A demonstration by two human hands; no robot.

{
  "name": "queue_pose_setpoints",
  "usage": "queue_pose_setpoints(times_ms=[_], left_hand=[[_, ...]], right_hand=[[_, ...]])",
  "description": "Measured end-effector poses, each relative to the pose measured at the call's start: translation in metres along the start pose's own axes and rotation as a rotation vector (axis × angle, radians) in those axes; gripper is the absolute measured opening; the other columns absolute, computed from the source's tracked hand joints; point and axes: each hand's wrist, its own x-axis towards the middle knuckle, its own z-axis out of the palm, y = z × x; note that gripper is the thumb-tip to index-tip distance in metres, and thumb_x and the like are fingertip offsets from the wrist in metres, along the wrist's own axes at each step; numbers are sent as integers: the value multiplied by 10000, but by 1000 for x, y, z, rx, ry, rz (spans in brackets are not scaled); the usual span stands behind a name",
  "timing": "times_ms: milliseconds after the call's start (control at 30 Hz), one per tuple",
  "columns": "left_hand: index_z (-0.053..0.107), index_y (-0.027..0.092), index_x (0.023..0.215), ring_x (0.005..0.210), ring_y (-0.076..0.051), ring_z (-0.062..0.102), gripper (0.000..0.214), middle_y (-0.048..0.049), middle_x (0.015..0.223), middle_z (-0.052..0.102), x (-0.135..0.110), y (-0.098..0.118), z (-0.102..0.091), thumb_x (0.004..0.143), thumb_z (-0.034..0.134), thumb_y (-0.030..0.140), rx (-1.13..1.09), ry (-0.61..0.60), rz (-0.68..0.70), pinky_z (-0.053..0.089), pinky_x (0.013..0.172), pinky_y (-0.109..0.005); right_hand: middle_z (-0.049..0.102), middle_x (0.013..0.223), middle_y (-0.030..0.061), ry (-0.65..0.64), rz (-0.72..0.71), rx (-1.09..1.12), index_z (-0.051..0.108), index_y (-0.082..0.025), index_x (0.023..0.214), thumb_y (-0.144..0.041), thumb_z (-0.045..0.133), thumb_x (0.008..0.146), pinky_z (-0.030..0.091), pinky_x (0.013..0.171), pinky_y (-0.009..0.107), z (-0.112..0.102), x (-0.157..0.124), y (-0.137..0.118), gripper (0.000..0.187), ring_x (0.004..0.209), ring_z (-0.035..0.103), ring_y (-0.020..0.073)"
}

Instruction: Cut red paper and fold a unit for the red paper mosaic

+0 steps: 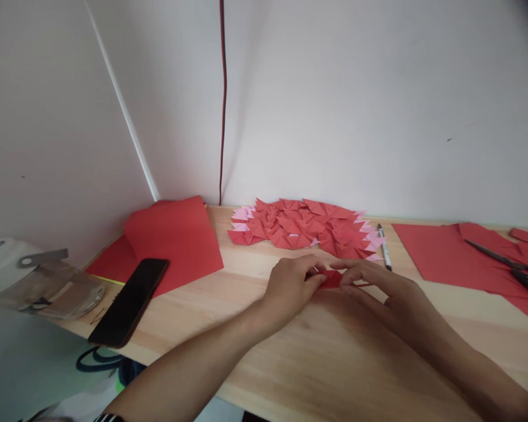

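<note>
A small folded piece of red paper (331, 279) is held just above or on the wooden table between my two hands. My left hand (293, 279) pinches its left end with thumb and fingers. At the right end, the curled fingers of my right hand (381, 284) close on the paper, thumb below and forefinger above. My fingers partly cover its folds. Right behind my hands lies a spread of folded red and pink paper pieces (305, 225), overlapping one another against the wall.
To the left are red sheets (180, 240), a black phone (129, 302) and a clear container with a white lid (70, 287). A marker (384, 246) lies right of the folded pieces. Farther right are more red paper (440, 258) and black scissors (517, 269). A cable (223, 99) hangs along the wall.
</note>
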Motion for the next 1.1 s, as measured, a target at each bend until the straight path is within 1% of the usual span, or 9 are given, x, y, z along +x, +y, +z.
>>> queue_pose_setpoints(times_ms=[133,333,467,600,700,800,900,1000,1100], left_hand=[[690,226,906,778,-144,608,173,10,878,703,-2,4,-2,863,523,241,139,11,85,405,678,-228],[700,203,870,758,-140,600,211,1,834,697,-3,4,1,870,490,218,132,-6,106,403,658,-220],[695,184,806,672,-128,577,198,3,739,676,-2,4,1,846,504,212,57,-33,44,399,604,-219],[699,158,867,765,-146,631,164,-29,843,706,3,3,-4,778,562,140,-137,-129,-49,461,686,-230],[689,134,936,830,-166,657,249,-63,887,708,6,0,-4,709,605,76,-297,-174,-136,494,741,-248],[681,121,936,787,-159,661,266,-68,837,701,7,-4,0,687,616,56,-373,-152,-191,502,712,-247],[670,113,887,734,-141,647,232,-60,799,691,8,-5,2,679,604,35,-401,-101,-216,492,661,-228],[669,122,845,737,-133,633,214,-50,815,689,8,-1,0,678,583,20,-305,-55,-179,482,661,-224],[673,137,833,744,-132,628,195,-39,826,694,5,3,-2,700,573,37,-211,-46,-119,484,690,-236]], right_hand=[[680,1110,34,37,79,30,619,-256,793,-389,524,856,500,811,350,1,0,0,176,990,637,231],[709,985,21,55,204,85,607,-247,777,-423,559,830,484,791,334,2,2,3,190,895,652,224],[703,863,8,6,218,107,611,-246,776,-400,546,841,478,755,306,1,6,1,179,823,646,201],[702,887,11,-3,186,119,610,-244,763,-385,542,841,469,760,303,0,6,-1,174,824,637,198],[702,862,6,22,179,118,621,-247,760,-397,546,834,469,741,301,1,4,-4,183,787,634,192],[703,836,7,82,177,104,631,-248,745,-446,559,817,472,705,297,2,2,-8,223,750,632,189],[711,885,21,119,218,99,638,-243,704,-522,530,816,478,674,300,-1,0,-11,318,765,642,206],[711,892,25,65,280,91,651,-245,709,-548,515,817,483,688,309,-7,1,-7,349,825,648,229],[698,899,20,-31,253,109,649,-253,827,-495,541,813,481,755,328,-13,4,-1,266,859,640,224]])
